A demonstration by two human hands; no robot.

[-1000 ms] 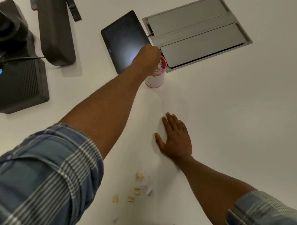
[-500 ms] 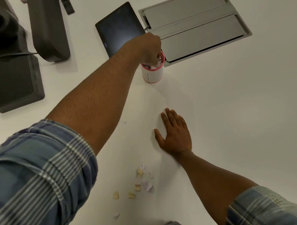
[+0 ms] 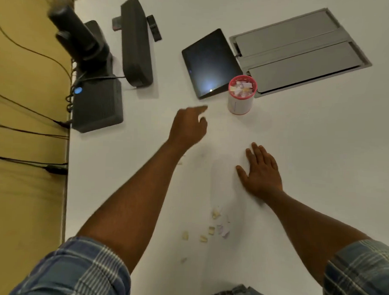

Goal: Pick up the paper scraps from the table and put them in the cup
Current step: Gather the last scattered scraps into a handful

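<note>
A white cup (image 3: 240, 102) with a pink rim stands on the white table (image 3: 310, 151), and paper scraps fill its top. My left hand (image 3: 188, 126) hovers to the left of and below the cup, motion-blurred, fingers loosely extended, holding nothing. My right hand (image 3: 262, 171) lies flat on the table, palm down, fingers straight. Several yellow and pale purple paper scraps (image 3: 215, 228) lie on the table near me, between my forearms. One small scrap (image 3: 179, 162) lies beside my left forearm.
A dark tablet (image 3: 208, 61) lies just left of the cup. A grey hatch panel (image 3: 300, 51) is set into the table behind it. Black devices (image 3: 96, 99) and a speaker bar (image 3: 135, 41) sit at the far left. Cables (image 3: 24, 130) run past the table's left edge.
My left hand has left the cup's mouth and drawn back to the left and toward me, now empty. The right hand stays flat. The view has swung left.
</note>
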